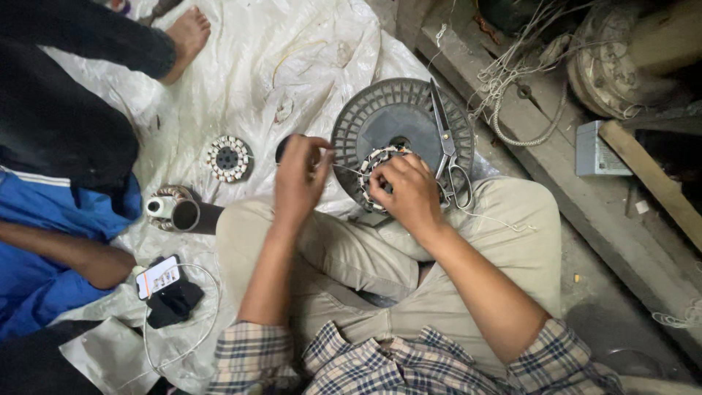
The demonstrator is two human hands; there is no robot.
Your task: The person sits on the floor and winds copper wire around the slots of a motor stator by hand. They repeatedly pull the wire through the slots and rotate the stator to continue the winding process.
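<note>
Your right hand [409, 192] clamps the stator [380, 164]; your left hand [300, 172], just beside it leftward, pinches the thin wire [347, 170] running across to it.

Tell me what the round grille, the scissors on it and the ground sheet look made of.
Round grille: probably moulded plastic, matt dark grey, with even ribs. Scissors: metal, seemingly steel; the blades glint. Ground sheet: thin plastic film, whitish, crinkled and faintly glossy.
</note>
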